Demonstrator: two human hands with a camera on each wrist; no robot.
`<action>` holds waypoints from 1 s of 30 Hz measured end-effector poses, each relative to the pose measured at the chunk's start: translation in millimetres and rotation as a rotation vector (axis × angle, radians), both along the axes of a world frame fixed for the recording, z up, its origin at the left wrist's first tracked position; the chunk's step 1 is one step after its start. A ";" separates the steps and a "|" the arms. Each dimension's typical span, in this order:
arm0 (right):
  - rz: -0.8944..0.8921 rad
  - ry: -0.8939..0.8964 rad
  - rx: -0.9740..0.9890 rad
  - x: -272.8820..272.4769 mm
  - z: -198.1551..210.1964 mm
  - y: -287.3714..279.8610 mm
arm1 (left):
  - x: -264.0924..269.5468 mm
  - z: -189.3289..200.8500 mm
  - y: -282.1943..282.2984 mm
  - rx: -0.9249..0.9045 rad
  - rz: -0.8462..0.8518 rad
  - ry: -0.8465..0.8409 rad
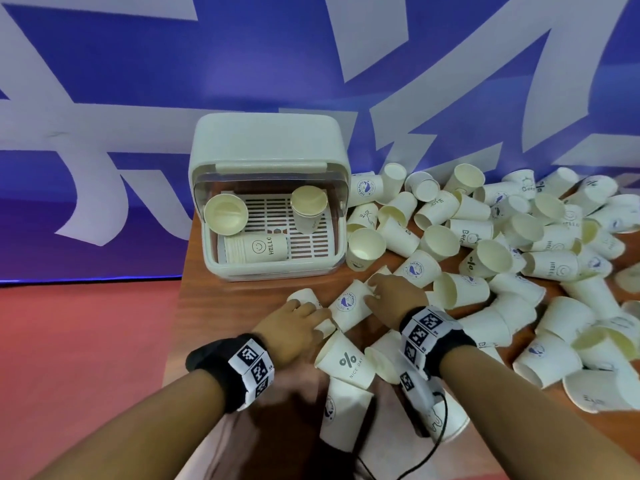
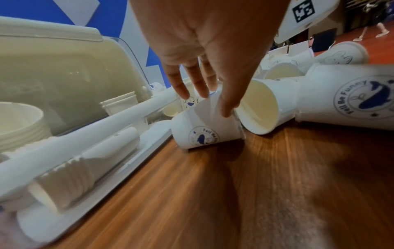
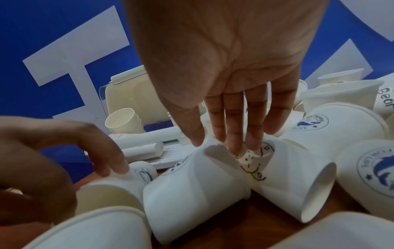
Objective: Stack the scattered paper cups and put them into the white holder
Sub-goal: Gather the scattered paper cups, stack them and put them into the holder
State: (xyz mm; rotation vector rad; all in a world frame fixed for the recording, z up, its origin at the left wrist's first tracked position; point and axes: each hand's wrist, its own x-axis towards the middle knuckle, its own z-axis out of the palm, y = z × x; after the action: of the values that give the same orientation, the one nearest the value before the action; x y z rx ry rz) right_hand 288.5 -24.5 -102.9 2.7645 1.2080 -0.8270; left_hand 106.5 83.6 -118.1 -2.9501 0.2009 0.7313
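The right hand (image 1: 394, 296) has straight fingers touching the base of a whale-print paper cup (image 1: 349, 304) lying on its side; the left hand (image 1: 294, 327) rests extended fingers on a neighbouring cup (image 2: 204, 128). Thin paper looks light and crushable, so a gentle pinch near the stiffer rim seems best.

Matt white paper cups (image 1: 349, 304) with printed logos; glossy brown wood-grain surface (image 2: 277, 176); smooth cream plastic holder (image 1: 266, 143) with clear plastic front flap (image 2: 132, 55); black cloth wristbands (image 1: 211, 358).

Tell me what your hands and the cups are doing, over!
Left hand pressing one fallen cup. Right hand fingering another cup. Holder has three stacks. Loose cups crowd the table.
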 end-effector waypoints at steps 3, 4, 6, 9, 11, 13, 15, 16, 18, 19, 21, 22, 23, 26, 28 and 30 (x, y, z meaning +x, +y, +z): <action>0.039 0.015 -0.050 3.1 -2.3 3.6 | -2.9 6.0 1.2 0.003 0.011 -0.044; 0.054 0.019 -0.062 4.1 -3.2 4.4 | -4.6 9.8 2.5 -0.010 0.031 -0.082; 0.077 0.030 -0.070 6.0 -4.6 5.3 | -8.6 16.4 6.3 0.004 0.067 -0.088; 0.120 0.071 -0.069 9.2 -4.9 4.3 | -17.1 9.4 13.3 -0.030 0.096 -0.211; 0.170 0.106 -0.047 10.0 -3.2 3.1 | -23.2 12.8 15.6 -0.041 0.111 -0.272; 0.224 0.129 -0.027 9.6 0.4 2.8 | -26.9 19.4 18.0 -0.065 0.148 -0.334; 0.283 0.144 -0.010 7.9 5.3 3.2 | -32.0 24.8 20.0 -0.096 0.200 -0.392; 0.313 0.144 -0.004 7.1 7.7 3.0 | -34.0 29.0 20.3 -0.108 0.230 -0.434; 0.342 0.156 0.015 6.4 11.4 1.9 | -37.4 36.9 22.4 -0.140 0.271 -0.540; 0.345 0.164 0.025 6.2 14.2 1.3 | -38.9 39.6 24.1 -0.165 0.287 -0.580; 0.362 0.166 0.051 6.9 20.7 -0.3 | -40.7 44.4 29.3 -0.211 0.321 -0.631; 0.373 0.164 0.071 7.6 23.9 -0.9 | -41.2 46.4 32.3 -0.224 0.333 -0.658; 0.384 0.161 0.093 7.9 28.0 -1.4 | -41.0 49.9 35.3 -0.226 0.342 -0.683; 0.403 0.132 0.149 7.9 41.3 -3.3 | -33.9 57.0 44.5 -0.153 0.331 -0.766; 0.382 0.123 0.174 8.8 48.3 -5.1 | -24.7 60.1 50.0 -0.132 0.359 -0.795; 0.363 0.111 0.192 10.3 53.7 -7.2 | -13.8 62.3 56.4 -0.100 0.412 -0.806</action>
State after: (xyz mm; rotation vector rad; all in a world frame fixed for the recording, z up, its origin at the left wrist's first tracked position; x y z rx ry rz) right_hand 298.7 -31.7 -49.3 2.5344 1.8270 -0.8743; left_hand 92.7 140.0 -55.8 -3.1227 -0.4487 -0.4951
